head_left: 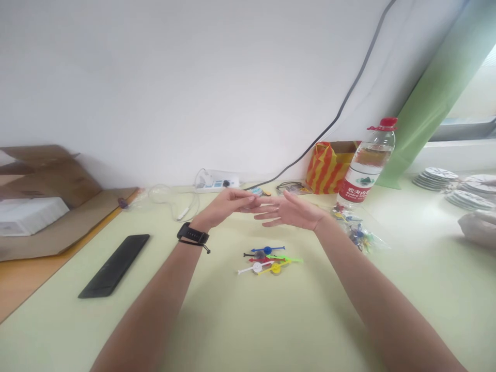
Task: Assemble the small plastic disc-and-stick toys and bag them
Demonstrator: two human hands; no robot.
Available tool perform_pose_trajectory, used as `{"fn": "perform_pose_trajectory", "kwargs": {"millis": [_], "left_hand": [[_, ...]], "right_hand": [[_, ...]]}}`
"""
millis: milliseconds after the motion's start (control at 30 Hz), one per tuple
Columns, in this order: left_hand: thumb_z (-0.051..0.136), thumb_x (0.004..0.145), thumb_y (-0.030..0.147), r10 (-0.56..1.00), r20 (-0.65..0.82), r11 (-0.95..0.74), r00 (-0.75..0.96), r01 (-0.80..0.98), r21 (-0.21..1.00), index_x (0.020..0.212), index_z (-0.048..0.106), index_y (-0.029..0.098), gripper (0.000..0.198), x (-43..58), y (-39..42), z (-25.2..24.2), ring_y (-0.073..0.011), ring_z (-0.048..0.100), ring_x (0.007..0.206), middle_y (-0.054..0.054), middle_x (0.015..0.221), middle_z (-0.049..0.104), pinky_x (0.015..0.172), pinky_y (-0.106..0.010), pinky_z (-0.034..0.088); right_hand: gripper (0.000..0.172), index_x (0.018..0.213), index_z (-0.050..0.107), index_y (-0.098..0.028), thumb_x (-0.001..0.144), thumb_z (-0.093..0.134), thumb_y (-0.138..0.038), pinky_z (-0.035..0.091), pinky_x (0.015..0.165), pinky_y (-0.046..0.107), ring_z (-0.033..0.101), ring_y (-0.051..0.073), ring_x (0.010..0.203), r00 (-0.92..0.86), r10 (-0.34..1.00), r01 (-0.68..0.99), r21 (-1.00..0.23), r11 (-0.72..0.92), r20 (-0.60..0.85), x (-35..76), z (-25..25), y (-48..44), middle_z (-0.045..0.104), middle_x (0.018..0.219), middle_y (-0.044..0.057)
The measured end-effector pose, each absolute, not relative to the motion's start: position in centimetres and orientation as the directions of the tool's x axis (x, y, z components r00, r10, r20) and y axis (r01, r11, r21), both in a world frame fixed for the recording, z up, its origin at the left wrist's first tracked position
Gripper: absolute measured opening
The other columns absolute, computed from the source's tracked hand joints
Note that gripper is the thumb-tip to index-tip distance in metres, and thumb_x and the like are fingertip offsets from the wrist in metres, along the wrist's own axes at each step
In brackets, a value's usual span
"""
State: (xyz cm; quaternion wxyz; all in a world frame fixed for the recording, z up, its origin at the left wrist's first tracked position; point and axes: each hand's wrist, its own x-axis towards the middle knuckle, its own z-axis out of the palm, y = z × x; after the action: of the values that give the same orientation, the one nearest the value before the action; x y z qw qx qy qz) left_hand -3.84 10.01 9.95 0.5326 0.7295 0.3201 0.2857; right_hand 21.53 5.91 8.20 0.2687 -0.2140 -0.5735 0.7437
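Note:
My left hand (231,202), with a black watch (192,234) on its wrist, is raised over the table with thumb and fingers closed around the tip of my right index finger. My right hand (296,211) is held palm showing, its fingers stretched out and apart, with no object in it. Below both hands lies a small cluster of plastic arrow spinners: a blue spinner (267,250), a white spinner (257,267), a yellow spinner (275,268), and red, green and black ones overlapping between them.
A black flat case (115,265) lies at left, near an open cardboard box (89,212). Behind are a power strip (218,184) and a striped bag (329,168). To the right stand a water bottle (366,165), plastic bags of small parts (360,235) and stacked discs (436,178).

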Motion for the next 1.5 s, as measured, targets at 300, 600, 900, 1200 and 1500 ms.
{"fn": "perform_pose_trajectory", "kwargs": {"millis": [300,600,900,1200,1500], "left_hand": [[0.074,0.085,0.055,0.779,0.049,-0.185,0.626,0.154,0.971,0.111,0.080,0.019,0.045,-4.6,10.5,10.0,-0.0303,0.072,0.110,-0.014,0.112,0.078,0.101,-0.046,0.056],[0.073,0.087,0.053,0.762,0.023,-0.165,0.647,0.160,0.973,0.111,0.080,0.018,0.043,-4.7,10.3,10.1,-0.0245,0.073,0.097,-0.012,0.105,0.079,0.095,-0.041,0.057],[0.056,0.096,0.060,0.835,0.211,-0.357,0.508,0.209,0.911,0.124,0.072,0.018,0.053,-4.2,9.9,10.7,-0.0287,0.070,0.111,-0.015,0.118,0.075,0.101,-0.045,0.054],[0.080,0.073,0.063,0.475,0.524,-0.871,0.707,0.465,0.161,0.153,0.042,0.021,0.098,-0.3,6.4,10.3,-0.0391,0.030,0.148,-0.014,0.151,0.051,0.121,-0.054,0.029],[0.070,0.075,0.024,0.461,0.446,-0.862,0.767,0.507,0.019,0.143,0.042,0.016,0.074,1.1,5.8,8.8,-0.0375,0.050,0.121,-0.017,0.131,0.055,0.107,-0.053,0.038]], "right_hand": [[0.093,0.155,0.042,-0.031,0.084,0.034,-0.090,0.033,0.116,0.050,0.045,0.032,0.144,-0.776,0.630,-0.132,-0.976,-0.175,-0.008,21.8,8.2,5.8,0.050,0.156,0.010],[0.095,0.148,0.053,-0.023,0.083,0.036,-0.090,0.029,0.119,0.045,0.039,0.031,0.148,-0.828,0.560,-0.140,-0.980,-0.143,0.037,21.2,7.9,5.8,0.047,0.157,0.012],[0.090,0.152,0.045,-0.024,0.089,0.032,-0.086,0.028,0.119,0.048,0.045,0.031,0.144,-0.813,0.581,-0.216,-0.946,-0.244,0.036,21.4,7.8,5.9,0.052,0.153,0.014],[0.081,0.118,0.069,-0.016,0.092,0.030,-0.082,0.045,0.107,0.047,0.063,0.032,0.120,-0.744,0.665,-0.336,-0.827,-0.450,-0.059,20.2,7.4,6.6,0.069,0.127,0.017],[0.064,0.089,0.068,-0.021,0.094,0.038,-0.077,0.056,0.082,0.039,0.070,0.025,0.089,-0.727,0.683,-0.404,-0.760,-0.509,-0.071,19.0,8.4,6.2,0.073,0.081,0.007]]}}
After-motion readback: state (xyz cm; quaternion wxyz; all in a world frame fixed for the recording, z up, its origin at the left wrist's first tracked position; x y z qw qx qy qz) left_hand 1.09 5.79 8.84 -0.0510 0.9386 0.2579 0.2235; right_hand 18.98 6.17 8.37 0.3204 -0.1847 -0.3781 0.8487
